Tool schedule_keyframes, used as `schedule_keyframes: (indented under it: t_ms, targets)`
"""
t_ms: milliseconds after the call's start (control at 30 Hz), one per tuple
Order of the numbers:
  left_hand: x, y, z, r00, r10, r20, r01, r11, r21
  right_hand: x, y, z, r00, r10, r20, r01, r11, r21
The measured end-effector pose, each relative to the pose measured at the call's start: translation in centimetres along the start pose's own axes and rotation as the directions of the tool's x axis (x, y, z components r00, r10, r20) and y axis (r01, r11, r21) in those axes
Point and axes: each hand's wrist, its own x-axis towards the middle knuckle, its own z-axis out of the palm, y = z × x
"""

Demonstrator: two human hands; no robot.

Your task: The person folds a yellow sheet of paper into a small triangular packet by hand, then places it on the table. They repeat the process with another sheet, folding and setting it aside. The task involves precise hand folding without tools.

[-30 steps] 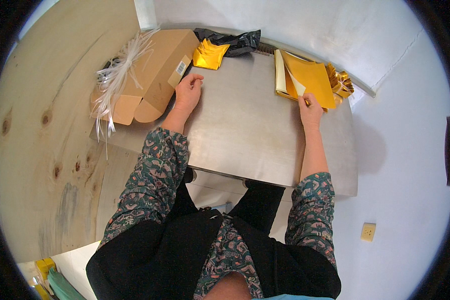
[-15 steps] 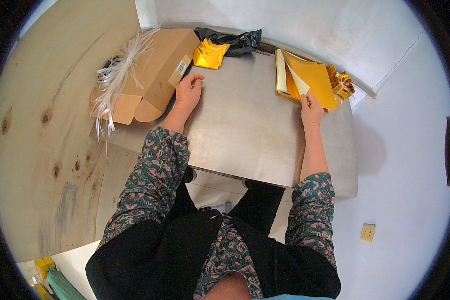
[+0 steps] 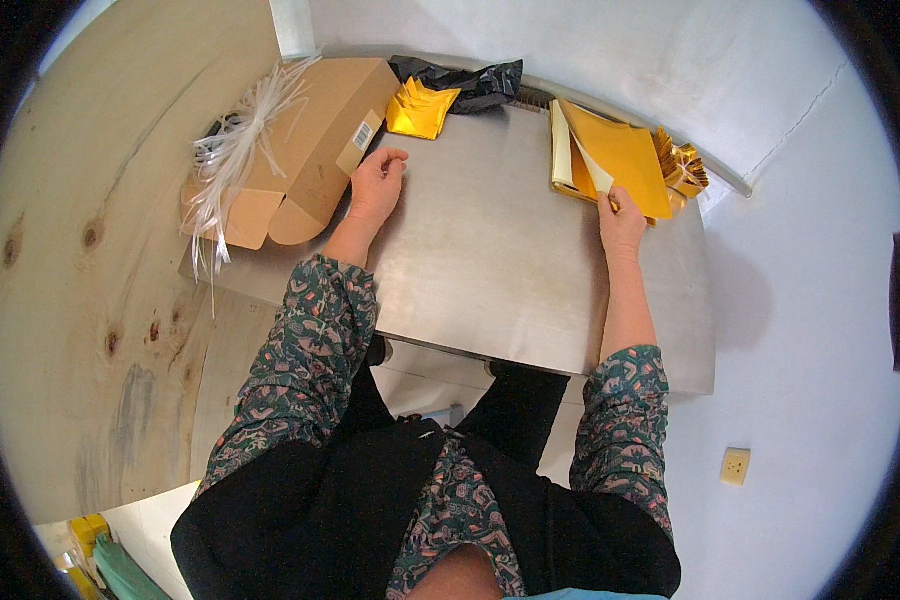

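On the right of the metal table [image 3: 490, 240] lies a stack of gold paper sheets [image 3: 625, 160] with pale undersides. My right hand [image 3: 622, 222] pinches the near corner of the top sheet, which is lifted and curls back to show its pale side. My left hand [image 3: 378, 188] hovers over the table's left part, beside a brown cardboard box [image 3: 315, 140]. Its fingers are loosely bent and apart, with nothing visible in them. Beyond it sits a small pile of folded gold paper pieces [image 3: 420, 108].
White plastic strips [image 3: 255, 130] drape over the box. Black crumpled plastic [image 3: 480, 85] lies at the table's far edge. Bundled folded gold paper [image 3: 685, 170] stands right of the stack. A plywood panel [image 3: 100, 250] borders the left, a white wall [image 3: 790, 230] the right.
My right hand has shifted slightly left with the corner of the gold sheet, which is bent back a little more. My left hand stays where it was.
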Motion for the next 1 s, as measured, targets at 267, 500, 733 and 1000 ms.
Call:
schedule_keyframes:
  t_ms: [267,500,733,1000]
  targets:
    - [0.1,-0.4,0.0,1.0,0.03,-0.003,-0.03,1.0,0.0,-0.2,-0.3,0.0,0.998,-0.061,-0.02,0.061,0.998,-0.019]
    - [0.0,-0.3,0.0,1.0,0.019,-0.005,-0.019,1.0,-0.01,-0.2,0.0,0.3,0.975,-0.224,0.003,0.222,0.967,-0.125]
    - [0.2,-0.6,0.0,1.0,0.029,0.001,-0.03,0.999,0.034,-0.6,-1.2,0.1,0.98,-0.196,-0.028,0.19,0.972,-0.135]
    - [-0.3,0.2,-0.3,0.999,0.028,-0.023,-0.027,0.998,0.049,-2.3,-6.7,-2.3,0.786,-0.606,-0.122,0.612,0.791,0.013]
